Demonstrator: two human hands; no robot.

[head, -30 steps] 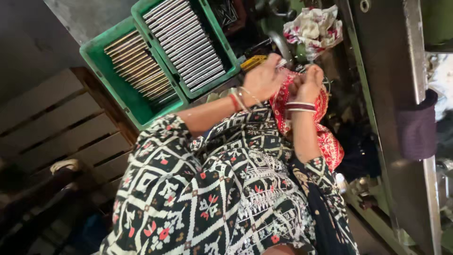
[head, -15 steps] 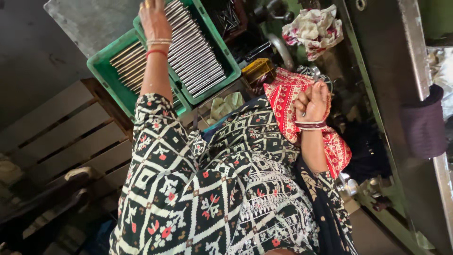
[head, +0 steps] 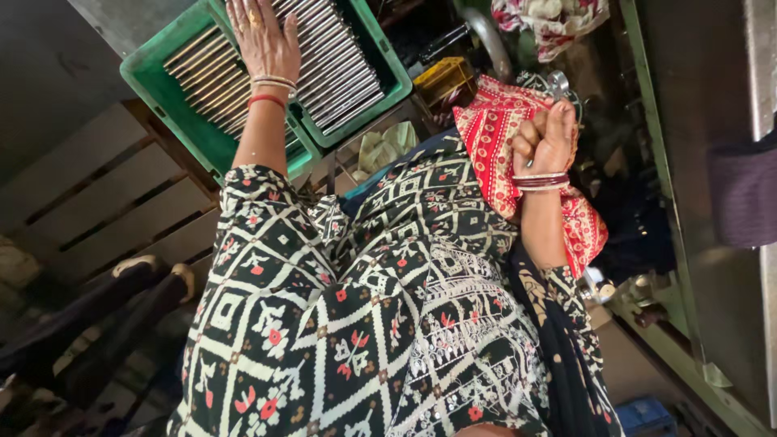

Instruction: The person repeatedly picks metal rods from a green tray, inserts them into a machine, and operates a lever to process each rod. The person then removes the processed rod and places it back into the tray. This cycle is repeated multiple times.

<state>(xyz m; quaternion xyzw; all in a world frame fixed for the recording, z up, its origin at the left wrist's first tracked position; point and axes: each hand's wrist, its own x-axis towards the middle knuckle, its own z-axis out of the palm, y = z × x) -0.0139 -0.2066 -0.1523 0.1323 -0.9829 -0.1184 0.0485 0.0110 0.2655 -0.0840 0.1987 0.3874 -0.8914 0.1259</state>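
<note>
My left hand [head: 263,40] reaches far out and lies flat, fingers apart, on a row of thin metal rods [head: 332,57] in a green plastic crate [head: 380,77]. A second green crate [head: 162,89] beside it holds darker, brownish rods [head: 202,77]. My right hand [head: 546,133] is curled into a fist with bangles at the wrist. It rests on a red patterned cloth [head: 490,129] over my lap, close to a small metal part [head: 557,81]. Whether the fist holds anything is hidden.
A yellow box [head: 441,77] sits between the crates and the cloth. A wooden pallet [head: 105,202] lies at left. A green metal machine frame [head: 672,202] runs along the right. A floral cloth bundle [head: 550,20] is at the top.
My left hand left the spot near my right hand, swung out to the green crate and settled on the rods. The right hand stayed a fist on the red cloth.
</note>
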